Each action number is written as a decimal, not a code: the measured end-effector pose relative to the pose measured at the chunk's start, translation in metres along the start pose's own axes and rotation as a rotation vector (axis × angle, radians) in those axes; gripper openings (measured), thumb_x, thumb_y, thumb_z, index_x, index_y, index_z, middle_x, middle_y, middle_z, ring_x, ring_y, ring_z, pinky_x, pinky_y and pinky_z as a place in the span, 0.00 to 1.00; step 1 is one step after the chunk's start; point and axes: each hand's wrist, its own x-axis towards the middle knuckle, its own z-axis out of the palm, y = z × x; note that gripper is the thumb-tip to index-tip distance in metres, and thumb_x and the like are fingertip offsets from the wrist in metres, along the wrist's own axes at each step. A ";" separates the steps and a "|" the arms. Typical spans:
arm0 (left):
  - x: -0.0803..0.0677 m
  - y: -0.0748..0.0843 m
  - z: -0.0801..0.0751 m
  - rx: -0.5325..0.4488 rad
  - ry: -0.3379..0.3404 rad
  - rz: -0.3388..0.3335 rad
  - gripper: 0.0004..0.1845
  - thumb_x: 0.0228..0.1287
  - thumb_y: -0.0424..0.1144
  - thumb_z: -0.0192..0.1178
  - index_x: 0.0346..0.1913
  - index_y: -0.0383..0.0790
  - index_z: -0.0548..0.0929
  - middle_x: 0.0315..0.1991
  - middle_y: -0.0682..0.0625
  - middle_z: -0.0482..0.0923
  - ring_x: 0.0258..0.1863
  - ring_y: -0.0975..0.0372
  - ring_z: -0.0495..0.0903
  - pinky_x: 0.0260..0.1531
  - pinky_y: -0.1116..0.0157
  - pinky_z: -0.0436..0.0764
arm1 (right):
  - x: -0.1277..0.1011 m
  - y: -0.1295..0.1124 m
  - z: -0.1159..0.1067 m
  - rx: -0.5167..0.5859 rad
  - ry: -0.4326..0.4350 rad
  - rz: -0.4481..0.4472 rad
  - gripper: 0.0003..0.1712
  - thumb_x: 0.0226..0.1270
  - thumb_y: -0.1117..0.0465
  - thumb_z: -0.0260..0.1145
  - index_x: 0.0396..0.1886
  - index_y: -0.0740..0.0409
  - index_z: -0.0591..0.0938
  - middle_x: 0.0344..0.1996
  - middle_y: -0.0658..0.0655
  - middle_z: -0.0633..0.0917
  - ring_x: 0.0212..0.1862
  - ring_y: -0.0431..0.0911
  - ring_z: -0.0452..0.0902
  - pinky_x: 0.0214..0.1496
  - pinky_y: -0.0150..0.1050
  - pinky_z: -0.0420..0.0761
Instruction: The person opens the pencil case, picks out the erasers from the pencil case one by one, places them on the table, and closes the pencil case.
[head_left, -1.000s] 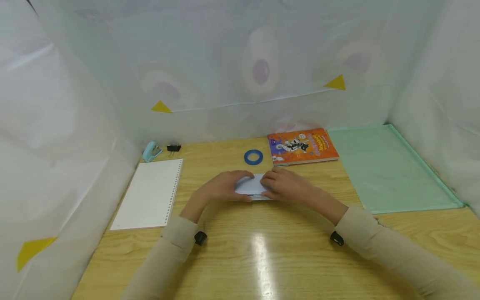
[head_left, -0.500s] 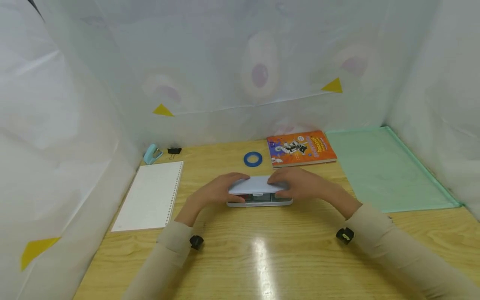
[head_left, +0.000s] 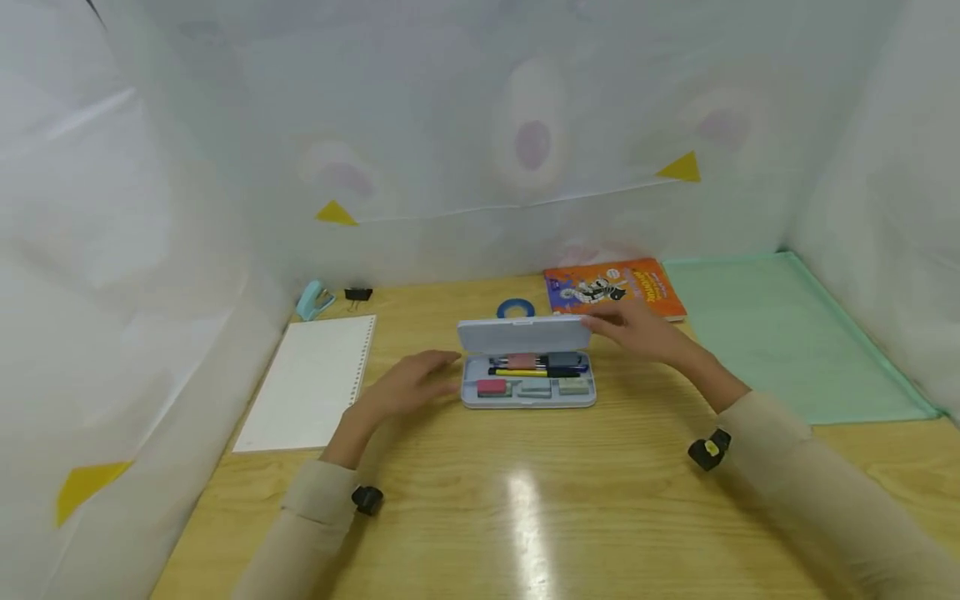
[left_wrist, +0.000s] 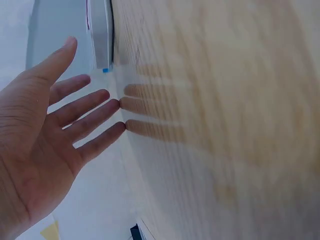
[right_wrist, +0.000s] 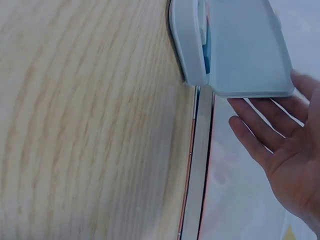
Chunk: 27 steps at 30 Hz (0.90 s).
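Observation:
A pale blue pencil case (head_left: 528,390) lies open in the middle of the wooden table (head_left: 525,500). Its lid (head_left: 523,333) stands up at the back. Pens and erasers lie inside. My left hand (head_left: 408,387) hovers just left of the case with its fingers straight and spread (left_wrist: 85,110), holding nothing. My right hand (head_left: 633,329) reaches to the lid's right end with straight fingers (right_wrist: 260,135). In the right wrist view those fingers lie behind the lid (right_wrist: 245,45), close to its edge. I cannot tell whether they touch it.
A white spiral notebook (head_left: 307,379) lies at the left, with a blue stapler (head_left: 311,300) and a black binder clip (head_left: 357,294) behind it. A blue tape roll (head_left: 515,307) and an orange book (head_left: 615,287) sit behind the case. A green mat (head_left: 780,333) covers the right. White sheets wall the table.
The case's lid has swung up from shut to open. My left hand has come off the case and moved left. My right hand has followed the lid's right end back.

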 end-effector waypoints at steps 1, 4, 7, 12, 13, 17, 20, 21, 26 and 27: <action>0.001 0.002 0.001 -0.005 0.004 -0.001 0.34 0.74 0.50 0.65 0.75 0.38 0.71 0.71 0.41 0.73 0.70 0.48 0.73 0.71 0.49 0.71 | 0.002 0.003 -0.001 0.019 0.009 0.006 0.22 0.86 0.53 0.54 0.63 0.62 0.83 0.41 0.61 0.90 0.45 0.59 0.86 0.58 0.60 0.80; 0.003 0.009 0.005 -0.031 0.004 -0.020 0.39 0.70 0.51 0.69 0.78 0.44 0.67 0.73 0.42 0.71 0.70 0.49 0.73 0.71 0.48 0.70 | 0.007 0.011 0.000 0.082 0.019 0.015 0.21 0.87 0.57 0.50 0.60 0.67 0.83 0.44 0.63 0.90 0.47 0.60 0.87 0.51 0.58 0.85; 0.006 0.017 0.008 -0.016 -0.009 -0.011 0.44 0.65 0.52 0.72 0.80 0.46 0.64 0.76 0.43 0.67 0.74 0.49 0.68 0.74 0.48 0.66 | 0.010 0.018 0.002 0.121 0.029 0.058 0.21 0.87 0.58 0.50 0.56 0.68 0.83 0.42 0.64 0.89 0.44 0.59 0.87 0.48 0.55 0.87; 0.011 0.024 0.011 0.067 -0.046 0.008 0.50 0.60 0.55 0.75 0.81 0.45 0.62 0.78 0.41 0.64 0.77 0.48 0.62 0.76 0.49 0.62 | 0.015 0.022 0.006 0.082 0.058 0.132 0.19 0.86 0.56 0.54 0.49 0.66 0.86 0.39 0.63 0.89 0.41 0.55 0.87 0.45 0.47 0.88; 0.013 0.024 0.012 0.075 -0.055 0.000 0.51 0.60 0.55 0.75 0.82 0.45 0.62 0.78 0.41 0.64 0.77 0.47 0.62 0.77 0.49 0.62 | 0.016 0.023 0.007 0.065 0.066 0.145 0.19 0.85 0.56 0.55 0.47 0.65 0.86 0.38 0.62 0.89 0.40 0.55 0.87 0.42 0.45 0.87; 0.015 0.026 0.013 0.077 -0.077 -0.044 0.55 0.58 0.56 0.77 0.82 0.43 0.59 0.78 0.39 0.63 0.77 0.46 0.62 0.77 0.50 0.62 | 0.019 0.023 0.011 -0.014 0.092 0.179 0.16 0.82 0.56 0.60 0.40 0.62 0.87 0.30 0.59 0.89 0.31 0.50 0.84 0.31 0.39 0.80; 0.014 0.026 0.014 0.056 -0.082 -0.075 0.57 0.57 0.56 0.77 0.83 0.42 0.57 0.79 0.40 0.61 0.78 0.47 0.60 0.78 0.50 0.60 | 0.018 0.022 0.015 -0.051 0.089 0.181 0.14 0.81 0.58 0.62 0.37 0.62 0.87 0.26 0.58 0.87 0.25 0.47 0.79 0.28 0.37 0.75; 0.014 0.026 0.014 0.048 -0.082 -0.081 0.57 0.57 0.56 0.77 0.83 0.42 0.57 0.80 0.40 0.60 0.79 0.47 0.59 0.78 0.50 0.59 | 0.018 0.021 0.016 -0.062 0.090 0.177 0.14 0.81 0.58 0.62 0.36 0.62 0.86 0.25 0.58 0.86 0.24 0.46 0.77 0.28 0.38 0.74; 0.011 0.022 0.017 0.022 -0.081 -0.108 0.56 0.58 0.58 0.76 0.83 0.46 0.57 0.80 0.41 0.59 0.79 0.48 0.59 0.78 0.50 0.59 | 0.011 0.015 0.020 -0.079 0.113 0.125 0.11 0.78 0.61 0.65 0.34 0.61 0.85 0.23 0.56 0.84 0.22 0.44 0.75 0.30 0.37 0.73; 0.011 0.022 0.018 0.021 -0.081 -0.109 0.56 0.58 0.58 0.76 0.83 0.46 0.57 0.80 0.41 0.59 0.79 0.48 0.59 0.77 0.49 0.60 | 0.009 0.014 0.021 -0.076 0.117 0.110 0.10 0.77 0.61 0.66 0.34 0.60 0.85 0.23 0.56 0.84 0.23 0.44 0.75 0.30 0.37 0.74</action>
